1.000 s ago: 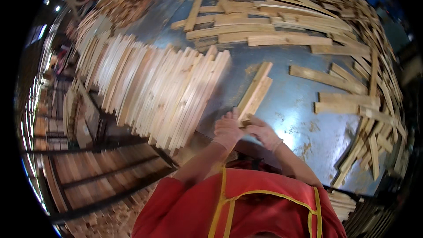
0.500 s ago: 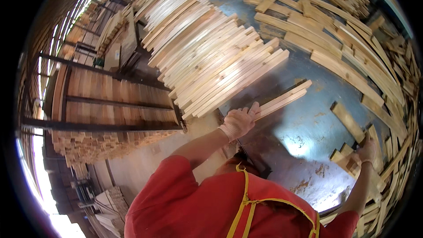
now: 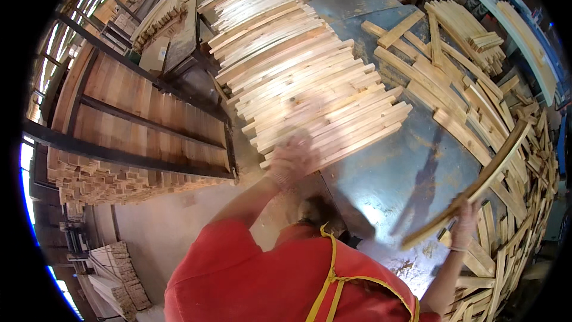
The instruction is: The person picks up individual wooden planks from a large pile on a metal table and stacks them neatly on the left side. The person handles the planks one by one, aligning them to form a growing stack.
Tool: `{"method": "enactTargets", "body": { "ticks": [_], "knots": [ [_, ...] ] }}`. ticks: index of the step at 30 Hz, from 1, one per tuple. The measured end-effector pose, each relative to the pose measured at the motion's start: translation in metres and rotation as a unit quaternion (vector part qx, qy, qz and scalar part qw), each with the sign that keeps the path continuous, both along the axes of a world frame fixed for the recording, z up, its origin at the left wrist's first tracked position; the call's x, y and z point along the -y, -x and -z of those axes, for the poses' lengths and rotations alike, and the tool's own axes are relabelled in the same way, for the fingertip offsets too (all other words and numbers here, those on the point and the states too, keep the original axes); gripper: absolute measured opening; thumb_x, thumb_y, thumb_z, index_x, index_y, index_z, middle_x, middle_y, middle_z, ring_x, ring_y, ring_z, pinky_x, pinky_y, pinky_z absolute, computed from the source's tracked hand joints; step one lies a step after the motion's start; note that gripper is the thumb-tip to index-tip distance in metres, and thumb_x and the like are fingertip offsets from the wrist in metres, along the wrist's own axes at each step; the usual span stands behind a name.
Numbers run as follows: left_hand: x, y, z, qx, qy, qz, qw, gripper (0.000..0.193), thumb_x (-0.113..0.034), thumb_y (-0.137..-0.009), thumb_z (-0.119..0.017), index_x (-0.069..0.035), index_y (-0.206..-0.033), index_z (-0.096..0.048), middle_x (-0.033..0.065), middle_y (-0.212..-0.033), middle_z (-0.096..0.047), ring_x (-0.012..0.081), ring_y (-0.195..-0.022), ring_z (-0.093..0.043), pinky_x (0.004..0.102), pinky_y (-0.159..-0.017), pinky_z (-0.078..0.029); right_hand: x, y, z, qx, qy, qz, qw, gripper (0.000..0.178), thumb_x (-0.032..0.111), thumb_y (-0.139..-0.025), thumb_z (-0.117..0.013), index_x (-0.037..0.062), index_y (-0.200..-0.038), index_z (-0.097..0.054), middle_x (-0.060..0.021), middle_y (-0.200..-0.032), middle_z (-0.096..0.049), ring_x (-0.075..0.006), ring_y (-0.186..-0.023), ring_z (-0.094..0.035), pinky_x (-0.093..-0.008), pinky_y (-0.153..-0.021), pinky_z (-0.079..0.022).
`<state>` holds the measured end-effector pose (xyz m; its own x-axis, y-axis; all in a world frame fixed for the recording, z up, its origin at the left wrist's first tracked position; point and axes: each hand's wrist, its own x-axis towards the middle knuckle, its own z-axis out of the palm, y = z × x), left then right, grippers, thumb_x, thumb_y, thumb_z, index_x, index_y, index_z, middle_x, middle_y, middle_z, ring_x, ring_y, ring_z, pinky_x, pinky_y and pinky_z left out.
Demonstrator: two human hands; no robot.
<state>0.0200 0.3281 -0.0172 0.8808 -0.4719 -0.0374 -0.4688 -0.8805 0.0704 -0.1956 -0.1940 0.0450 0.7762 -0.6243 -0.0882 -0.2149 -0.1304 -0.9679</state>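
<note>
Blue metal table (image 3: 411,161) carries a long row of pale wood slats (image 3: 298,77) on its left and loose slats (image 3: 465,95) heaped along its right. Left hand (image 3: 291,161), blurred, rests on the row's near end, its finger spread unclear. Right hand (image 3: 463,222) grips a curved slat (image 3: 476,188) raised over the table's near right.

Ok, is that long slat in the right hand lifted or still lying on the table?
Lifted. The right hand grips the curved wooden slat near its lower end, and it casts a separate shadow on the blue table.
</note>
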Motion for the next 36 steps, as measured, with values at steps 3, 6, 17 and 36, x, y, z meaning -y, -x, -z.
{"method": "enactTargets", "body": {
  "ticks": [3,6,17,36],
  "knots": [
    [-0.067,0.001,-0.014,-0.055,0.262,-0.246,0.932,0.042,-0.032,-0.098,-0.066,-0.005,-0.13,-0.067,0.0155,-0.137,-0.066,0.0358,-0.125,-0.062,0.0441,-0.104,-0.051,-0.065,-0.017,0.08,-0.054,-0.008,0.001,0.999,0.045,0.041,-0.108,-0.056,0.0015,-0.125,-0.068,-0.0096,-0.111,-0.07,-0.0185,-0.093,-0.062,-0.0355,-0.083,-0.052],
    [-0.138,0.006,0.039,-0.008,0.362,-0.385,0.849,0.039,-0.038,-0.098,-0.074,-0.005,-0.118,-0.073,0.0097,-0.12,-0.072,0.0248,-0.108,-0.067,0.0397,-0.095,-0.054,-0.137,-0.071,0.134,-0.159,-0.005,-0.06,0.986,0.03,0.028,-0.102,-0.059,0.0007,-0.11,-0.068,-0.0148,-0.092,-0.068,-0.0256,-0.081,-0.063,-0.0396,-0.075,-0.053],
    [-0.126,-0.016,0.092,-0.38,0.728,-0.444,0.359,0.038,-0.043,-0.097,-0.079,-0.012,-0.117,-0.072,0.0042,-0.105,-0.073,0.0202,-0.097,-0.069,0.0412,-0.084,-0.059,-0.261,-0.161,0.095,-0.165,-0.186,-0.21,0.946,0.037,0.021,-0.096,-0.072,0.0048,-0.128,-0.065,-0.0018,-0.089,-0.067,-0.0118,-0.066,-0.056,-0.0285,-0.059,-0.045],
    [-0.048,-0.17,-0.077,-0.39,0.158,0.057,0.905,0.076,-0.048,-0.094,-0.071,-0.002,-0.153,-0.056,0.0204,-0.131,-0.071,0.0315,-0.111,-0.072,0.0477,-0.104,-0.057,-0.278,-0.191,0.126,-0.019,-0.243,-0.012,0.97,0.066,0.009,-0.092,-0.069,0.0018,-0.155,-0.05,-0.0023,-0.101,-0.067,-0.0122,-0.079,-0.059,-0.0284,-0.069,-0.049]
  ]
}}
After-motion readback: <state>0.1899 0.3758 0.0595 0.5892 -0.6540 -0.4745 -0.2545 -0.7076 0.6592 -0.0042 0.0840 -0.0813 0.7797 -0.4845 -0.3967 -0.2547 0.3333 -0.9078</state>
